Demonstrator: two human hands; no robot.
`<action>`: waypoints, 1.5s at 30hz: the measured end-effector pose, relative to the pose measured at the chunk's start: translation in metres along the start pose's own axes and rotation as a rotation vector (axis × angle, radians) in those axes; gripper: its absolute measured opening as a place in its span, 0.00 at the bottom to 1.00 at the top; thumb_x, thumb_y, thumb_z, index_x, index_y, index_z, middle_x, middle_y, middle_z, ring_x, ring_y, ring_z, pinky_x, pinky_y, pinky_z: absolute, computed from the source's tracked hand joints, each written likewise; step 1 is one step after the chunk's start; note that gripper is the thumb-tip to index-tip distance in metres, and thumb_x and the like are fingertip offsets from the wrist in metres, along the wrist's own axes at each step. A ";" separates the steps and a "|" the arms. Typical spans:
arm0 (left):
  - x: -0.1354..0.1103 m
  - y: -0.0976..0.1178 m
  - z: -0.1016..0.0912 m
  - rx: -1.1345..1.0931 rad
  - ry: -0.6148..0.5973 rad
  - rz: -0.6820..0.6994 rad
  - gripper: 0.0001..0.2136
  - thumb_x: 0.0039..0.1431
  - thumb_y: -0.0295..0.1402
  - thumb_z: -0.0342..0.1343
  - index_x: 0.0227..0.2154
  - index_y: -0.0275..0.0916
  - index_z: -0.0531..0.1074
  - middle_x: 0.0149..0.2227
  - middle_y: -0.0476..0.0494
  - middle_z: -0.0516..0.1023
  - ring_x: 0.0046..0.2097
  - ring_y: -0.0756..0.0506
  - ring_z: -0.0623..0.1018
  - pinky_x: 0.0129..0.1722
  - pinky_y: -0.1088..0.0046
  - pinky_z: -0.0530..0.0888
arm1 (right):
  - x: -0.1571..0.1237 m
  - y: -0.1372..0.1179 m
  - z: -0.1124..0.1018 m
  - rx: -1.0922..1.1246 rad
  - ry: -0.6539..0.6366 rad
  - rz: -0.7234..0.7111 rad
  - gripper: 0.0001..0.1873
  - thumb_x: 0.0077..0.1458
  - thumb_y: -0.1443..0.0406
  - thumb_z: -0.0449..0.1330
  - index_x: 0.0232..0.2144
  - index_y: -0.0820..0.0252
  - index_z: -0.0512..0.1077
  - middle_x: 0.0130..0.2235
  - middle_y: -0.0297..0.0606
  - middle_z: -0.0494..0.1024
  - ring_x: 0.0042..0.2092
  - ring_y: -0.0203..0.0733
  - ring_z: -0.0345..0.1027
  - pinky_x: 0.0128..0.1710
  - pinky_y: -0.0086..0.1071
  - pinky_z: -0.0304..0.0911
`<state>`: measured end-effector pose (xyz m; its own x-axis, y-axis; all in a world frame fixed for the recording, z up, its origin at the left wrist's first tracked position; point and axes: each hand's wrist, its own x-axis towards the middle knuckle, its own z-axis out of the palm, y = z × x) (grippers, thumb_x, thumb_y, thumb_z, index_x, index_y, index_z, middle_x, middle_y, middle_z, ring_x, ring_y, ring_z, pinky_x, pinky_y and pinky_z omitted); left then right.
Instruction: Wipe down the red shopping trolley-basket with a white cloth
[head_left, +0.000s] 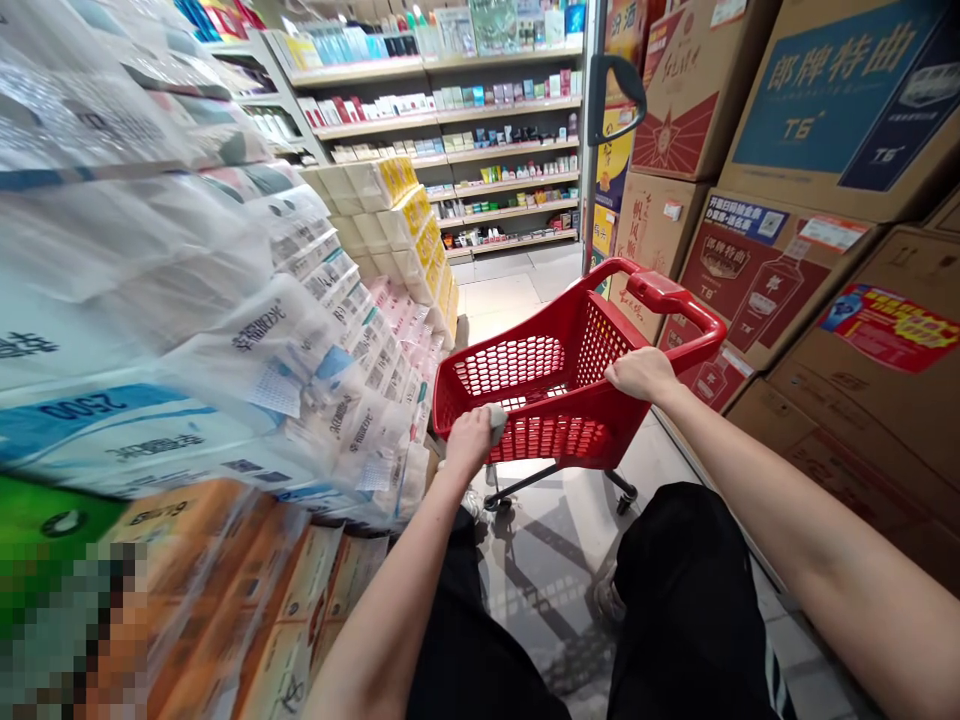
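Observation:
A red plastic shopping cart (555,430) stands in the aisle in front of me, its basket walls full of holes and its basket bare inside. My left hand (471,440) is closed on a small crumpled white cloth (496,424), which presses against the near rim at the cart's left end. Whether it is cloth or paper I cannot tell. Farther right, my right hand (643,374) is closed around the same rim, near the red handle (679,300).
Wrapped tissue packs (255,330) are piled along the left, with orange packs (217,580) below. Cardboard cartons (780,270) are stacked on the right. Shelves (450,140) of small goods stand at the back. A dark loop handle (619,98) hangs by a post. Pale floor tiles (510,290) lie beyond the cart.

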<state>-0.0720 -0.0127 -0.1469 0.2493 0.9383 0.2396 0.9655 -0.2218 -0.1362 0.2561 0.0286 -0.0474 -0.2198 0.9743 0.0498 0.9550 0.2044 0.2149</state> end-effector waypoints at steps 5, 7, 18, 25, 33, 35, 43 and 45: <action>0.036 0.072 -0.007 -0.077 0.066 0.125 0.10 0.62 0.30 0.42 0.42 0.35 0.66 0.37 0.39 0.71 0.39 0.42 0.71 0.38 0.66 0.66 | 0.001 0.003 0.003 -0.010 0.020 -0.004 0.28 0.61 0.58 0.40 0.35 0.63 0.79 0.39 0.48 0.80 0.44 0.47 0.72 0.41 0.34 0.59; 0.041 0.083 -0.007 -0.094 0.092 0.149 0.09 0.62 0.31 0.43 0.41 0.36 0.65 0.37 0.40 0.71 0.38 0.42 0.71 0.37 0.66 0.66 | 0.002 0.006 0.006 -0.009 0.037 -0.006 0.29 0.61 0.58 0.39 0.34 0.63 0.79 0.39 0.48 0.80 0.43 0.47 0.73 0.41 0.34 0.59; -0.014 -0.007 0.007 -0.062 0.074 0.004 0.12 0.62 0.30 0.43 0.46 0.37 0.64 0.40 0.39 0.70 0.42 0.41 0.70 0.44 0.64 0.65 | 0.006 0.017 0.016 0.021 0.102 -0.015 0.30 0.61 0.57 0.39 0.33 0.63 0.79 0.38 0.48 0.80 0.42 0.47 0.73 0.39 0.34 0.57; -0.020 -0.016 0.011 0.039 -0.010 -0.069 0.13 0.62 0.30 0.42 0.47 0.33 0.64 0.41 0.36 0.70 0.42 0.41 0.70 0.43 0.64 0.66 | 0.007 0.013 0.018 0.020 0.110 -0.033 0.28 0.60 0.58 0.40 0.32 0.63 0.79 0.37 0.47 0.80 0.42 0.47 0.73 0.40 0.34 0.57; 0.031 0.060 -0.018 -0.058 -0.082 0.131 0.11 0.63 0.31 0.43 0.46 0.38 0.64 0.42 0.38 0.73 0.42 0.43 0.73 0.40 0.69 0.67 | 0.005 0.013 0.015 0.004 0.114 -0.029 0.28 0.61 0.58 0.40 0.32 0.62 0.79 0.36 0.47 0.80 0.40 0.48 0.74 0.37 0.34 0.58; 0.040 0.064 -0.020 -0.111 -0.121 0.176 0.10 0.63 0.34 0.45 0.44 0.38 0.65 0.40 0.40 0.74 0.40 0.44 0.74 0.37 0.71 0.67 | 0.006 0.015 0.015 -0.001 0.117 -0.034 0.29 0.60 0.58 0.40 0.32 0.62 0.79 0.36 0.47 0.80 0.40 0.48 0.74 0.37 0.34 0.58; 0.051 0.050 -0.017 -0.300 -0.143 0.257 0.07 0.60 0.36 0.47 0.37 0.40 0.67 0.39 0.43 0.75 0.40 0.45 0.74 0.37 0.73 0.66 | 0.007 0.019 0.017 0.019 0.116 -0.037 0.29 0.60 0.58 0.40 0.32 0.61 0.80 0.36 0.47 0.80 0.40 0.47 0.73 0.37 0.34 0.57; 0.051 0.047 -0.017 -0.322 -0.163 0.309 0.06 0.57 0.34 0.49 0.37 0.40 0.67 0.39 0.43 0.75 0.40 0.45 0.74 0.37 0.73 0.66 | 0.007 0.019 0.017 0.020 0.115 -0.036 0.29 0.60 0.58 0.40 0.32 0.62 0.80 0.36 0.47 0.80 0.40 0.47 0.73 0.37 0.34 0.57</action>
<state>-0.0125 0.0206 -0.1244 0.5388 0.8389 0.0771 0.8283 -0.5442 0.1333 0.2757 0.0410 -0.0599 -0.2738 0.9494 0.1540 0.9498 0.2417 0.1988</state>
